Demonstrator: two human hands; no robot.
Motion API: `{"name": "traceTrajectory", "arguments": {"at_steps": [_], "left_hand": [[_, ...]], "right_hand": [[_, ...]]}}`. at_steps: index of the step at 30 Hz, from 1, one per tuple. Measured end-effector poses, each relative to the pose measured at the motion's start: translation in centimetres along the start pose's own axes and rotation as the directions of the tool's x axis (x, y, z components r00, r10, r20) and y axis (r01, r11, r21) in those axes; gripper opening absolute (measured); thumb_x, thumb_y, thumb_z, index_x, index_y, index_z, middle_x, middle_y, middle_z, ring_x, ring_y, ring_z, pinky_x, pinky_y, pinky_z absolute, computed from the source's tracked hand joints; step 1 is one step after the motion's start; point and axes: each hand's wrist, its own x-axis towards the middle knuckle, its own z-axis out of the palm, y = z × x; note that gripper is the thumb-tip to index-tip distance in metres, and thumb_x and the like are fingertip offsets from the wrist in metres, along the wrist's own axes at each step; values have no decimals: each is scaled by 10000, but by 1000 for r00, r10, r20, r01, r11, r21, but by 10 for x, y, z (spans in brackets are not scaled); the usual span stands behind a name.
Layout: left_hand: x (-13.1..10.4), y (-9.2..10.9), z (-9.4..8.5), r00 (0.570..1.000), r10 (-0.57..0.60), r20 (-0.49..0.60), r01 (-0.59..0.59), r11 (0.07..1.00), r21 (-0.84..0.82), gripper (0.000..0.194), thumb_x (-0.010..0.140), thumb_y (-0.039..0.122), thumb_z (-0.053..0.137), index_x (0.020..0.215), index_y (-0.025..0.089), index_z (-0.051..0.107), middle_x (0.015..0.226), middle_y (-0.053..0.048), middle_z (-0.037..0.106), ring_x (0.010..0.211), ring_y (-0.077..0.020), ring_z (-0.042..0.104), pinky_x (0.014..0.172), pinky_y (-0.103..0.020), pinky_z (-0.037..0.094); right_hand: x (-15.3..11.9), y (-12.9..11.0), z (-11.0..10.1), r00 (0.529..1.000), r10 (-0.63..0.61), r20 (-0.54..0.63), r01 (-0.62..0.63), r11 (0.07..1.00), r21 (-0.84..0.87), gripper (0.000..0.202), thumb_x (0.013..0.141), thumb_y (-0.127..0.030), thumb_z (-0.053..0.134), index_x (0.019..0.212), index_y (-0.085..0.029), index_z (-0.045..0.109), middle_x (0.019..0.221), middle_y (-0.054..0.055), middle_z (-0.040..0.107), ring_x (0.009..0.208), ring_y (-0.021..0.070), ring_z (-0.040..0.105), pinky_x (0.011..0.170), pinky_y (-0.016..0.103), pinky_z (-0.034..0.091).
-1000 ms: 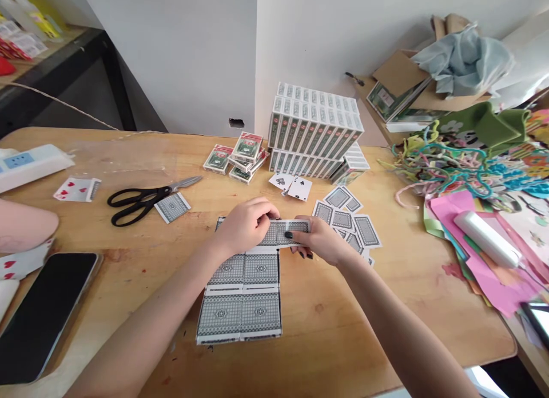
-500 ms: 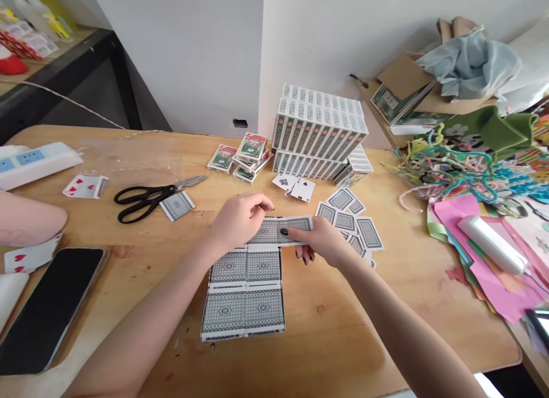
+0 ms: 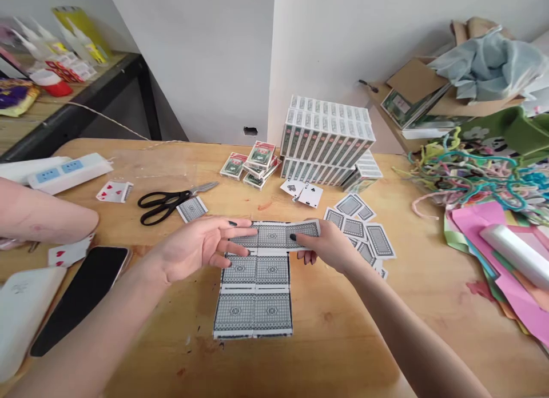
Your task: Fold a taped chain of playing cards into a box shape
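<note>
A flat panel of playing cards (image 3: 253,309), backs up with a grey grid pattern, lies in rows on the wooden table. At its far edge my right hand (image 3: 329,245) pinches a playing card (image 3: 305,231) that sticks out past the panel's right side, thumb on top and fingers beneath. My left hand (image 3: 193,245) is open with fingers spread, its fingertips over the panel's upper left corner and partly covering it. Whether those fingertips touch the cards I cannot tell. Loose playing cards (image 3: 354,226) are scattered just right of my right hand.
Black scissors (image 3: 165,203) lie on a card at the left, near a phone (image 3: 81,301) and a power strip (image 3: 71,172). Another person's arm (image 3: 47,212) rests there. Stacked card boxes (image 3: 326,135) stand behind. Pipe cleaners (image 3: 467,175) and coloured paper (image 3: 497,255) fill the right.
My left hand has moved left off the top row and its fingers have spread. My right hand keeps its pinch on the card. The view has shifted slightly left.
</note>
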Motion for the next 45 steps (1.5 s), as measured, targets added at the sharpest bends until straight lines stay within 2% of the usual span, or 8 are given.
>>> {"name": "traceTrajectory", "arguments": {"at_steps": [4,7,12,19,27,38,42,45], "left_hand": [[6,1,-4,996,-71,61,78,990,-114,382,872,197,459,1221,65,542,1338,-184,537,721,-138,697,520,-181,546],[10,-1,-4,998,-64,21,66,988,-138,386,886,175,425,1227,28,531,1290,-180,579,676,-106,685,546,-166,546],[13,-4,1,995,-70,-67,61,989,-135,362,833,157,503,1169,46,576,1241,-176,618,638,-119,684,490,-179,553],[14,-6,2,994,-54,-94,41,990,-133,339,813,157,519,1126,58,604,1239,-186,617,649,-129,685,496,-200,571],[16,-9,-3,994,-38,-101,24,990,-139,352,805,150,514,1134,55,597,1225,-181,627,707,-148,696,511,-207,578],[14,-9,-1,995,-23,-94,12,993,-114,336,823,159,497,1129,61,597,1218,-172,633,738,-161,695,553,-241,594],[14,-9,0,995,-17,-102,7,995,-101,334,824,165,492,1123,65,602,1215,-172,635,767,-180,698,573,-264,600],[14,-9,2,994,-11,-107,2,996,-87,325,821,165,496,1110,70,611,1209,-174,638,794,-194,700,587,-275,601]], "right_hand": [[1,2,0,1000,-6,15,5,1000,23,47,789,-148,548,759,-170,518,507,-14,645,401,91,562,386,175,445],[4,8,-1,998,-37,41,35,997,65,75,787,-173,560,749,-178,496,507,-20,640,403,91,559,387,175,432],[9,22,0,993,-90,73,77,984,163,196,760,-268,618,681,-195,453,500,-27,630,394,88,538,381,181,396],[9,24,4,993,-117,33,111,982,152,284,748,-337,621,548,-159,525,487,-1,591,397,76,500,396,202,374],[8,37,13,991,-129,-36,134,925,357,289,739,-424,663,717,-187,500,515,-44,596,430,86,509,417,203,366],[9,44,20,986,-147,-73,164,874,457,360,708,-468,705,669,-189,481,493,-56,561,424,78,487,427,212,339],[7,45,22,979,-172,-107,202,878,434,362,727,-484,684,688,-195,469,501,-62,560,430,77,486,432,210,347],[7,41,18,981,-179,-72,193,914,357,373,737,-506,664,699,-202,451,506,-63,558,422,78,476,421,210,338]]}}
